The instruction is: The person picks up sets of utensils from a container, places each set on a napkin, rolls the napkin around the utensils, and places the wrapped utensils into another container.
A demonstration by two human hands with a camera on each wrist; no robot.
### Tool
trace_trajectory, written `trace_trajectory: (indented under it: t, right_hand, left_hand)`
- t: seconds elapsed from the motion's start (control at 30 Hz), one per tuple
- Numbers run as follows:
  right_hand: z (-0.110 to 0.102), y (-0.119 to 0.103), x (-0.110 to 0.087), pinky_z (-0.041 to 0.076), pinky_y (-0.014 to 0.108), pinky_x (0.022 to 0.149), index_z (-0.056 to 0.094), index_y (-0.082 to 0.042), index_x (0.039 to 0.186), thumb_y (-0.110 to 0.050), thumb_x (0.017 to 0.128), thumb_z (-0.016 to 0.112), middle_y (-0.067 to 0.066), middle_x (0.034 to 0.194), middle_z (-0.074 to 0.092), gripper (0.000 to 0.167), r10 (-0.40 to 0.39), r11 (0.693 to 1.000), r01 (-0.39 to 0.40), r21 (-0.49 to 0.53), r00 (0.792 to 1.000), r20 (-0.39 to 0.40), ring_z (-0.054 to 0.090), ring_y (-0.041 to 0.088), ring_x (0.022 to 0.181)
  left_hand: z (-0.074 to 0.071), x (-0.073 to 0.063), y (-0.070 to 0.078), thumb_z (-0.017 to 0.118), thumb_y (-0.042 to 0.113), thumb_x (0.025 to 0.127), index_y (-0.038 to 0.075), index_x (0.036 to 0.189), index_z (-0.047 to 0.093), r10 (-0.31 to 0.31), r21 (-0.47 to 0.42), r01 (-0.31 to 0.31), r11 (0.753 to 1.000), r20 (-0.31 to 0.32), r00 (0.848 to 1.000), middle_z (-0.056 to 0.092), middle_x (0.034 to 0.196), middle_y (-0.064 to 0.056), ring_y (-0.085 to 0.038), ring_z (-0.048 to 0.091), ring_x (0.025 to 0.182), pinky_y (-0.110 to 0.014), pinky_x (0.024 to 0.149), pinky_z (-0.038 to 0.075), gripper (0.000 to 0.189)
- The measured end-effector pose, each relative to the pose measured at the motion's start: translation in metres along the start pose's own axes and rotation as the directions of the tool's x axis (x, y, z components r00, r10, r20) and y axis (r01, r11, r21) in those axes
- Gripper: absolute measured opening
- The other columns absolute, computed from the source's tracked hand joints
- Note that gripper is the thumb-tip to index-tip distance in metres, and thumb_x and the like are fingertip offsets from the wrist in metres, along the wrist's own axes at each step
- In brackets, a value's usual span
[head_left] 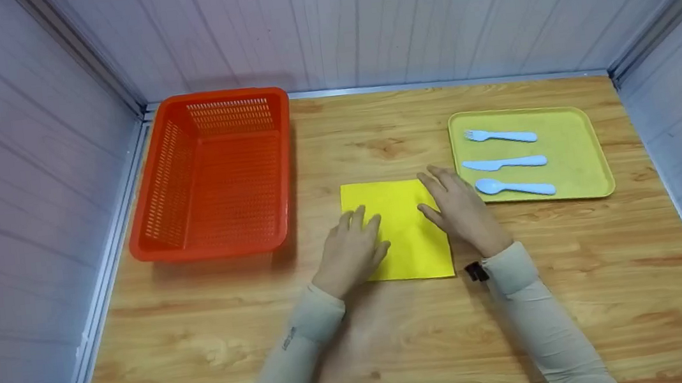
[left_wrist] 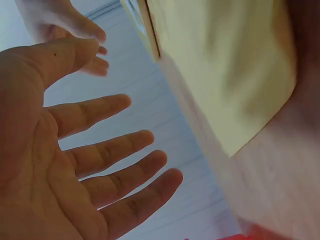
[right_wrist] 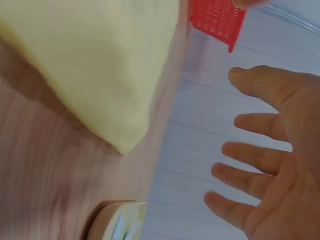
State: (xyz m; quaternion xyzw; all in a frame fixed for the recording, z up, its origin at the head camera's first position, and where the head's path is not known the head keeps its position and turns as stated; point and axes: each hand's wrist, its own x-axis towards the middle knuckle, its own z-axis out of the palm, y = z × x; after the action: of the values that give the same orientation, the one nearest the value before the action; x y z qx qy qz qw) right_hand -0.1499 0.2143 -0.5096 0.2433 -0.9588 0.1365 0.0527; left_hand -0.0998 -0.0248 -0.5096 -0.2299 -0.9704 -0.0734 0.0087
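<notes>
A square yellow cloth or sheet [head_left: 406, 229] lies flat on the wooden table; its exact material I cannot tell. Over its left side is my left hand [head_left: 352, 248], fingers spread and holding nothing. My right hand [head_left: 458, 207] hovers at its upper right edge, fingers apart. In the left wrist view the left hand's fingers [left_wrist: 115, 155] are straight and clear of the yellow sheet [left_wrist: 235, 65]. The right wrist view likewise shows the right hand [right_wrist: 280, 155] extended, apart from the sheet [right_wrist: 100, 65].
A red-orange plastic basket [head_left: 285, 178] stands at the left. To the right, a yellow tray [head_left: 575, 158] carries a light-blue fork [head_left: 505, 135], knife [head_left: 508, 163] and spoon [head_left: 517, 187]. Pale panels [head_left: 328, 26] wall the table at the back and both sides.
</notes>
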Motion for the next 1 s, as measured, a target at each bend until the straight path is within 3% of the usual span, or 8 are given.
trace_trajectory:
  t: [0.1, 0.53, 0.8, 1.0]
  right_hand:
    - [0.008, 0.004, 0.005, 0.045, 0.053, 0.100, 0.050, 0.004, 0.142, -0.019, 0.096, 0.069, 0.027, 0.140, 0.050, 0.055, -0.026, 1.000, 0.026, 0.014, 0.999, 0.040, 0.051, 0.043, 0.124]
    - [0.031, 0.014, 0.018, 0.045, 0.050, 0.102, 0.054, 0.004, 0.137, -0.013, 0.097, 0.067, 0.025, 0.137, 0.053, 0.045, -0.049, 0.995, 0.033, 0.095, 0.984, 0.174, 0.051, 0.041, 0.124]
    - [0.036, 0.016, 0.023, 0.039, 0.052, 0.107, 0.052, 0.001, 0.141, -0.013, 0.098, 0.065, 0.024, 0.142, 0.049, 0.047, -0.033, 0.989, -0.014, 0.149, 0.952, 0.306, 0.046, 0.040, 0.132]
    - [0.038, 0.016, 0.024, 0.041, 0.052, 0.105, 0.058, 0.002, 0.134, -0.011, 0.095, 0.068, 0.025, 0.137, 0.053, 0.042, -0.070, 0.986, 0.024, 0.163, 0.958, 0.279, 0.049, 0.041, 0.127]
  left_hand:
    - [0.010, -0.007, 0.004, 0.063, 0.041, 0.097, 0.008, 0.128, 0.065, 0.019, -0.018, -0.019, 1.000, 0.021, 1.000, 0.057, 0.134, -0.021, -0.038, 0.057, 0.117, -0.048, 0.083, 0.056, 0.046]
    - [0.033, -0.029, 0.007, 0.062, 0.037, 0.097, 0.010, 0.103, 0.069, 0.017, -0.062, -0.013, 0.998, 0.060, 0.998, 0.060, 0.106, -0.013, -0.030, 0.059, 0.089, -0.040, 0.066, 0.054, 0.028]
    - [0.037, -0.033, 0.008, 0.064, 0.033, 0.094, 0.011, 0.101, 0.069, 0.002, -0.094, 0.007, 0.996, 0.098, 0.995, 0.058, 0.111, -0.014, -0.032, 0.057, 0.093, -0.041, 0.066, 0.053, 0.023]
    - [0.036, -0.032, 0.009, 0.064, 0.035, 0.095, 0.013, 0.117, 0.067, -0.036, -0.097, 0.051, 0.994, 0.151, 0.988, 0.055, 0.120, -0.014, -0.033, 0.054, 0.100, -0.042, 0.068, 0.053, 0.031]
